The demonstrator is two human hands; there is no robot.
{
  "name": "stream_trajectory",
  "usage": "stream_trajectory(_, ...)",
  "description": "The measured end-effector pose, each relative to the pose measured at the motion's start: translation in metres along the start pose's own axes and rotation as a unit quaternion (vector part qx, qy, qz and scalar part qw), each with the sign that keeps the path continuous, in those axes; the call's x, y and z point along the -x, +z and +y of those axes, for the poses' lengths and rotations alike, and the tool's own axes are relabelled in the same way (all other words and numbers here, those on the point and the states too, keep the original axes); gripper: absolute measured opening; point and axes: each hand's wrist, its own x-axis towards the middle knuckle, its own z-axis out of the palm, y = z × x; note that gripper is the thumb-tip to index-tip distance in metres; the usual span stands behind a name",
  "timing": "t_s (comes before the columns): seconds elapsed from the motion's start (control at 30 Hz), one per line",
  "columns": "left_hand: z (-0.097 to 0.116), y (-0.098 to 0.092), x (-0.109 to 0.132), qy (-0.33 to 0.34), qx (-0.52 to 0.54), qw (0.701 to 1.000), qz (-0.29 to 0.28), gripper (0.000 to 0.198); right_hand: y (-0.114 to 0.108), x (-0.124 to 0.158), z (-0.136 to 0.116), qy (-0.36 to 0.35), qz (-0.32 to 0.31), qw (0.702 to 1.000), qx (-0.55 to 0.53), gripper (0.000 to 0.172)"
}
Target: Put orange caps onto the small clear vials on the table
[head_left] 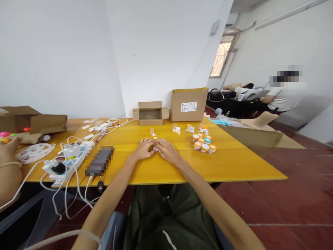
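My left hand (145, 149) and my right hand (167, 150) meet over the middle of the table. Their fingers are bent together around a small white piece (155, 149), partly hidden by the fingertips and too small to name exactly. Just beyond them stands a small clear cup (152, 131), with several little white pieces with dark marks (154, 136) lying by it. To the right of my right hand sits a cluster of small clear jars with orange, white and teal lids (204, 148).
Farther back are another clear cup (174, 126), loose white pieces (191, 130), a small opened carton (151, 119) and a large cardboard box (189, 107). On the left lie a power strip (75, 160), cables and a dark phone (101, 160). Another person's hand (9, 147) holds coloured balls.
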Motion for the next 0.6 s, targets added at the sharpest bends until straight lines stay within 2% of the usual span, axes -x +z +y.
stream_trajectory(0.6,-0.0038,0.0031,-0.0002,0.010,-0.005,1.000,0.010,0.016,-0.0042,0.0032,-0.0043,-0.023,0.016,0.999,0.035,0.026)
